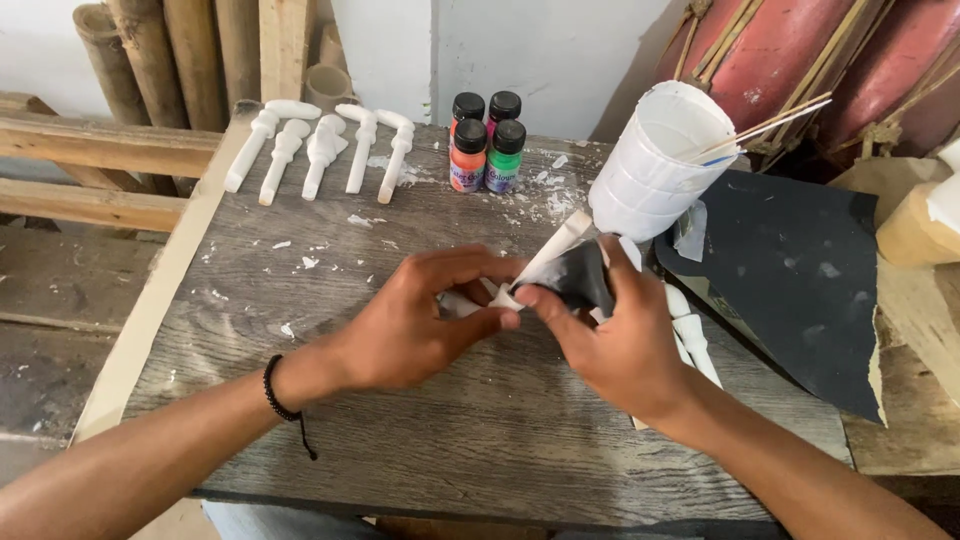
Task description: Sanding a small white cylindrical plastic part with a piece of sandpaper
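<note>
Head view over a grey plank table (400,440). A white carved piece (545,258) sits at the centre of the scene, slanting up and to the right between the two hands, its lower end hidden among the fingers. The left hand (420,320) closes around that lower end, fingers curled narrowly and thumb pressed along the piece; a black bead bracelet (275,390) circles its wrist. The right hand (610,335) pinches a folded scrap of dark sandpaper (578,275) between thumb and fingers and presses it against the side of the piece, just beside the left fingertips. More white pieces (690,335) lie partly hidden behind the right hand. At the far left of the table, well apart from the hands, a row of five white pieces (320,150) lies side by side. Four paint bottles (488,140) stand near the back edge. A white tub (655,165) holding thin sticks (765,128) stands to the right, beside a large dark sheet (800,280).
</note>
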